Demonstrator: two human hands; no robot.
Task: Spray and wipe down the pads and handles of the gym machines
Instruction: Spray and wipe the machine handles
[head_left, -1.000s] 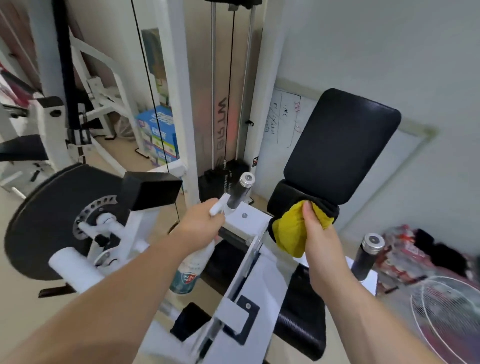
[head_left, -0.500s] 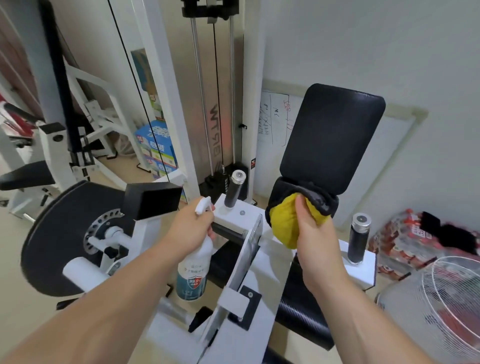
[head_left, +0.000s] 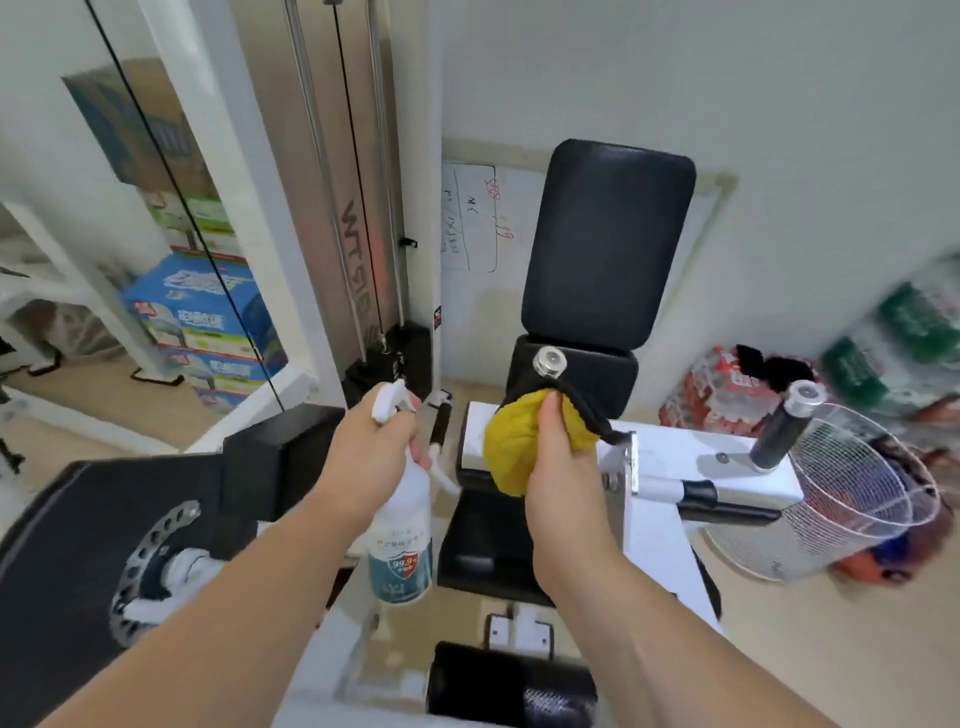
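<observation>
Left hand (head_left: 371, 457) curls around the neck of the white spray bottle (head_left: 402, 525), held upright beside the seat. Right hand (head_left: 563, 467) clutches the bunched yellow cloth (head_left: 511, 447) right under the near handle's chrome cap (head_left: 550, 361), in front of the black back pad (head_left: 608, 244). The far handle (head_left: 784, 426) stands well right.

Left of cloth (head_left: 506, 447), spray bottle (head_left: 400, 540)
</observation>
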